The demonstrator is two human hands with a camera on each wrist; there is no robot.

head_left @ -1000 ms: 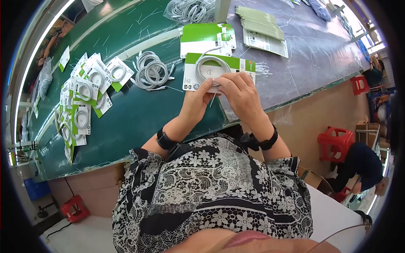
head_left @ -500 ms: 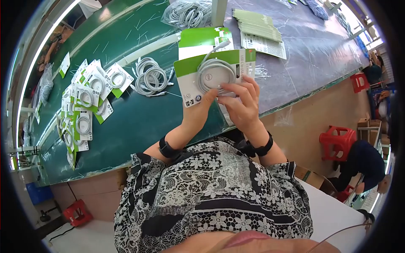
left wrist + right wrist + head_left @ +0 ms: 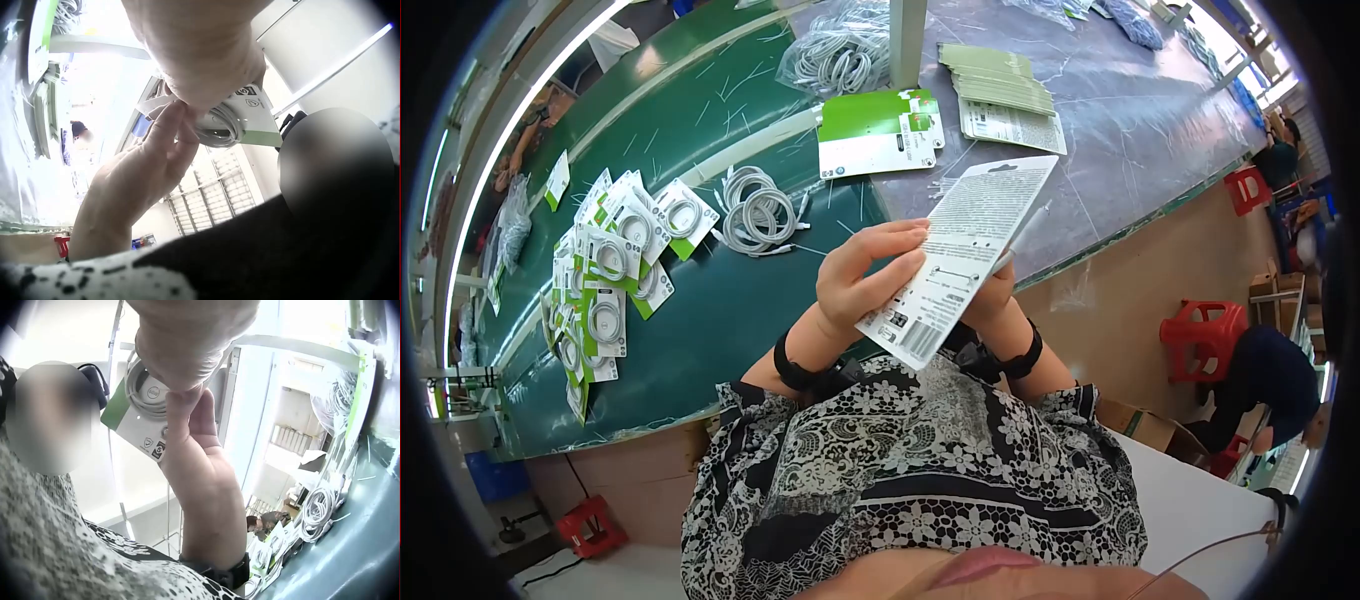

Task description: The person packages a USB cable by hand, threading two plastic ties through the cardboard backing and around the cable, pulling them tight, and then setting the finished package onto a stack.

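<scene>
A packaging card (image 3: 975, 235) is held tilted above the table edge, its printed back with the barcode towards me in the head view. My left hand (image 3: 858, 280) grips its left side, fingertips on the printed back. Behind the card my right hand (image 3: 994, 300) is mostly hidden. In the left wrist view, that right hand (image 3: 147, 162) has its thumb and fingers pinched together at the card, beside a coiled grey-white cable (image 3: 222, 125). The right wrist view shows the cable coil (image 3: 137, 394) on the card's front, with my left hand (image 3: 203, 444) pinching the card's edge.
Carded cables (image 3: 605, 260) lie heaped at the left on the green table (image 3: 730, 320). Loose coiled cables (image 3: 755, 215) lie nearer the middle. Green-and-white cards (image 3: 875, 150), a card stack (image 3: 1000, 85) and a bag of cables (image 3: 840, 55) sit farther back, by a white post (image 3: 907, 45).
The card has turned from its green front with the coil to its printed back and tilted. My left fingers now lie on the back; my right hand has gone behind the card.
</scene>
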